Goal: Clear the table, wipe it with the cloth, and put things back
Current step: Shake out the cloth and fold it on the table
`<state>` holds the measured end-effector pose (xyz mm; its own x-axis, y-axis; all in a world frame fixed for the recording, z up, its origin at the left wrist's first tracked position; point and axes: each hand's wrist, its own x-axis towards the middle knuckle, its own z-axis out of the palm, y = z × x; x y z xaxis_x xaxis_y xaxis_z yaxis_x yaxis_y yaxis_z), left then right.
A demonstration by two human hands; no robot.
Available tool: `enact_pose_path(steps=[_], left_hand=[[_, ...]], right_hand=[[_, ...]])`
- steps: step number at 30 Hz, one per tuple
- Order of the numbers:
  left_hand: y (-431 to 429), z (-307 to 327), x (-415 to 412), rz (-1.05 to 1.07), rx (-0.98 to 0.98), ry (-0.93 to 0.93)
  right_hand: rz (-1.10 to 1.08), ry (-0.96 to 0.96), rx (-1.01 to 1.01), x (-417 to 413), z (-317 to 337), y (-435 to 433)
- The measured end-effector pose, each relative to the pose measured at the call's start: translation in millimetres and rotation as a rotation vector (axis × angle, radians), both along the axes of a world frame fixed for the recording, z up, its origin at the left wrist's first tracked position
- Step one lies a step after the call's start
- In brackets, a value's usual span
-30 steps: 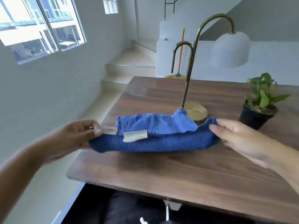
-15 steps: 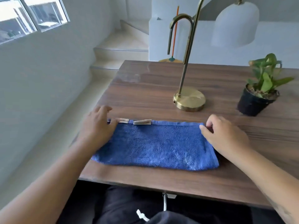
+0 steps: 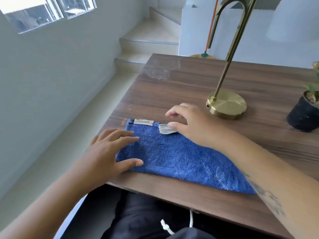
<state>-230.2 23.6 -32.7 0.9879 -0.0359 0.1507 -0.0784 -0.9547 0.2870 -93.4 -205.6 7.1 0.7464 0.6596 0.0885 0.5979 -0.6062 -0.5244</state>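
A folded blue cloth (image 3: pixel 174 156) with two white labels on its far edge lies flat near the front left corner of the brown wooden table (image 3: pixel 181 87). My left hand (image 3: pixel 110 150) rests on the cloth's left end, fingers spread and straight. My right hand (image 3: pixel 191 125) lies across the cloth's far edge by one label, fingers loosely bent, its forearm covering the cloth's right part. A brass lamp (image 3: pixel 226 104) stands on its round base right of my right hand. Partly cut off at the right edge stands a small plant in a black pot (image 3: pixel 303 114).
The table's left edge drops to a pale floor beside a grey wall. Steps (image 3: pixel 148 42) rise behind the table's far left corner, with a broom (image 3: pixel 208 35) leaning by a white wall. My dark-clothed lap is under the front edge.
The cloth, held up between both hands a second ago, now lies flat. My right hand has slid left along the far edge toward the labels. The view has swung left.
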Motion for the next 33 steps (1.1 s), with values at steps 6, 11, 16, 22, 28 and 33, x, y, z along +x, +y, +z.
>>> enact_pose_path(steps=[6,11,16,22,28,33], left_hand=[[19,0,-38,-0.014,0.056,-0.061],[13,-2,-42,-0.018,0.113,-0.139],[-25,35,-18,-0.030,0.111,-0.392],[-133,59,25,-0.421,0.007,-0.500],[-184,21,52,-0.392,-0.184,-0.060],[-165,-11,50,-0.341,0.179,0.068]], right_hand=[[0.122,0.179,-0.175,24,-15,92],[0.206,0.159,-0.381,32,-7,106],[0.130,0.205,-0.149,34,12,51],[-0.098,0.293,-0.026,27,46,-97],[-0.457,0.254,-0.084,1,19,-207],[-0.189,0.078,-0.343,-36,-25,-175]])
